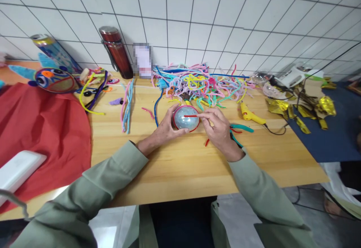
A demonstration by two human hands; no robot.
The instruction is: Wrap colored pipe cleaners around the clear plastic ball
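My left hand is wrapped round the side of a clear round plastic ball or dome edged with a red rim. Pinched in the fingertips of my right hand is a short piece of red pipe cleaner, which lies across the view of the dome. Whether the piece touches the dome, I cannot tell. Partly hidden by my right hand, teal-handled pliers lie on the wooden table, with a red scrap close by.
Behind my hands is a heap of coloured pipe cleaners. To the right lie a yellow glue gun with its cord and crumpled gold foil. A red-brown flask, a phone, a can and red cloth are at left.
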